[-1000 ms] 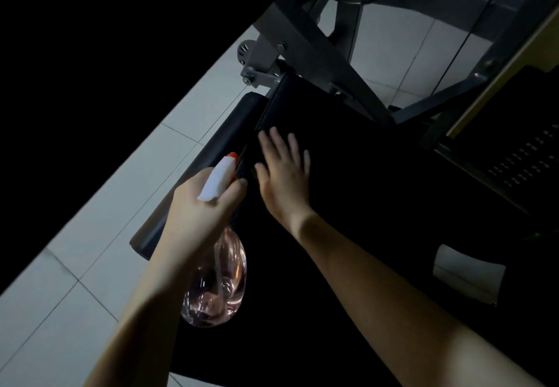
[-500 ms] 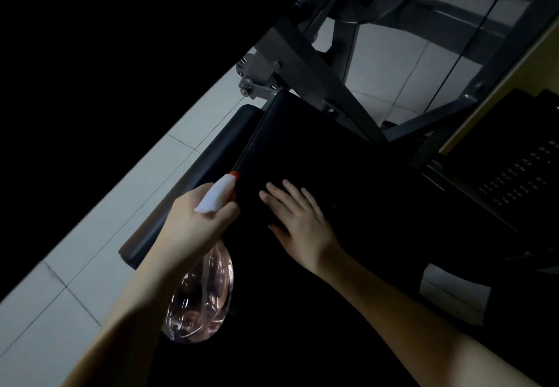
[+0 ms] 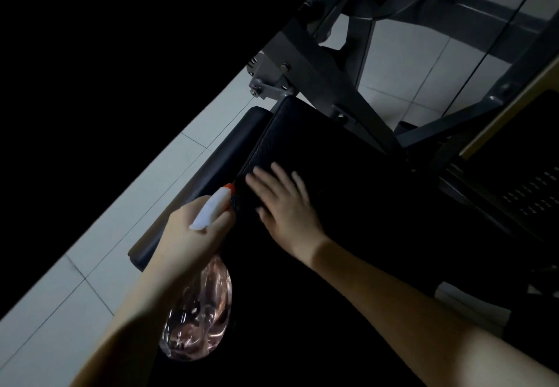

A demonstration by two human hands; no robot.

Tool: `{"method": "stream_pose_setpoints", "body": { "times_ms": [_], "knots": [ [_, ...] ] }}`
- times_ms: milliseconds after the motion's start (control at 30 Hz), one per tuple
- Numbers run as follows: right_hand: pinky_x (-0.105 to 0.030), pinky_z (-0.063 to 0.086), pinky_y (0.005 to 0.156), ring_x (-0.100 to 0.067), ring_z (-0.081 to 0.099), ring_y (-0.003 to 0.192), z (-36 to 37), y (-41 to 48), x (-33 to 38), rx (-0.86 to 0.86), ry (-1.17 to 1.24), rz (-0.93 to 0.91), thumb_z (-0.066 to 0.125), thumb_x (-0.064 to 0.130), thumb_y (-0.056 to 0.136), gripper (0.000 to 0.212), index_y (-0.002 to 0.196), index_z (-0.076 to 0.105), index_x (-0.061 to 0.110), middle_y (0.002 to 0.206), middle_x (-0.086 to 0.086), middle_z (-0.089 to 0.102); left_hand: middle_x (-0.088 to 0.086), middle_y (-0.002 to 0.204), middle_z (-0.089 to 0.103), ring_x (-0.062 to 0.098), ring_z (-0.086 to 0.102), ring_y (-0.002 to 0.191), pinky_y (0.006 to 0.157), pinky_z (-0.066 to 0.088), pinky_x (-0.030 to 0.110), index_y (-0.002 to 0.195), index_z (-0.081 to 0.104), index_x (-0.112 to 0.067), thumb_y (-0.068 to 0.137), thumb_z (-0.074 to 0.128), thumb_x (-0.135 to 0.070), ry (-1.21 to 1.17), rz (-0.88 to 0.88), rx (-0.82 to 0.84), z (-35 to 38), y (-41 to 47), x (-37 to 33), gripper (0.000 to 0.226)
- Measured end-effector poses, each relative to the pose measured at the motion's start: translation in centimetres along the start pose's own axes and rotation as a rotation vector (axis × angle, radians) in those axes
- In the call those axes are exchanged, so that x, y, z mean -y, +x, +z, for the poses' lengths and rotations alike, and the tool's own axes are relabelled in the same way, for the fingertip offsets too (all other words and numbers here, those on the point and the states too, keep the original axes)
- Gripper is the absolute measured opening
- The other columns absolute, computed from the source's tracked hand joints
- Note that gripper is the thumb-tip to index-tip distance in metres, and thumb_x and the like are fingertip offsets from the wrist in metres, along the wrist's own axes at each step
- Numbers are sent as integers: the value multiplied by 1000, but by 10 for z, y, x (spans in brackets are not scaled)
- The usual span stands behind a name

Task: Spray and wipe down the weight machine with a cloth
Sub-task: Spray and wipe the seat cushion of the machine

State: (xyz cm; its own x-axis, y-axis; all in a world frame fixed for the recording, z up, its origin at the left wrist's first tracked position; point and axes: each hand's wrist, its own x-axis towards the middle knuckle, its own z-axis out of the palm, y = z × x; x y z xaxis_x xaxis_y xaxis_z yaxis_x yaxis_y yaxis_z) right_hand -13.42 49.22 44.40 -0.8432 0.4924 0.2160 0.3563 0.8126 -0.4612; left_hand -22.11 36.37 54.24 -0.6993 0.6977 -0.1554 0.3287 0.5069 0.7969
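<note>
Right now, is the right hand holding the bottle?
No, the left hand grips the bottle; right hand lies flat on the pad.

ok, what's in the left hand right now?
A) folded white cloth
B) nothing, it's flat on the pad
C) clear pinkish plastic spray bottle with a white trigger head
C: the left hand grips the clear pinkish plastic spray bottle at its white trigger head.
</note>
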Motion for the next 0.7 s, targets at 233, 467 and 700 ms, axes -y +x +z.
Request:
{"method": "stream_pose_setpoints", "body": {
  "times_ms": [233,467,700],
  "knots": [
    [-40,24,109,-23,37,134,-13,-14,-56,46,-78,-127,39,29,79,58,137,45,23,142,2,47,16,63,47,8,40,52,48,32,19,81,58,1,86,60,-25,-8,35,28,12,14,-16,26],
    [-45,11,114,-22,16,144,-18,11,-42,-153,75,457,42,24,94,55,148,27,25,156,6,23,20,66,44,9,35,54,47,27,17,75,50,3,72,52,-39,-11,115,19,15,14,-22,42],
    [-38,25,106,-22,45,130,-33,-7,-84,129,-261,-316,39,30,78,58,136,37,26,141,3,49,18,68,48,10,39,56,46,29,16,88,58,8,76,57,-34,-119,34,36,15,16,-22,43]
  ]
}}
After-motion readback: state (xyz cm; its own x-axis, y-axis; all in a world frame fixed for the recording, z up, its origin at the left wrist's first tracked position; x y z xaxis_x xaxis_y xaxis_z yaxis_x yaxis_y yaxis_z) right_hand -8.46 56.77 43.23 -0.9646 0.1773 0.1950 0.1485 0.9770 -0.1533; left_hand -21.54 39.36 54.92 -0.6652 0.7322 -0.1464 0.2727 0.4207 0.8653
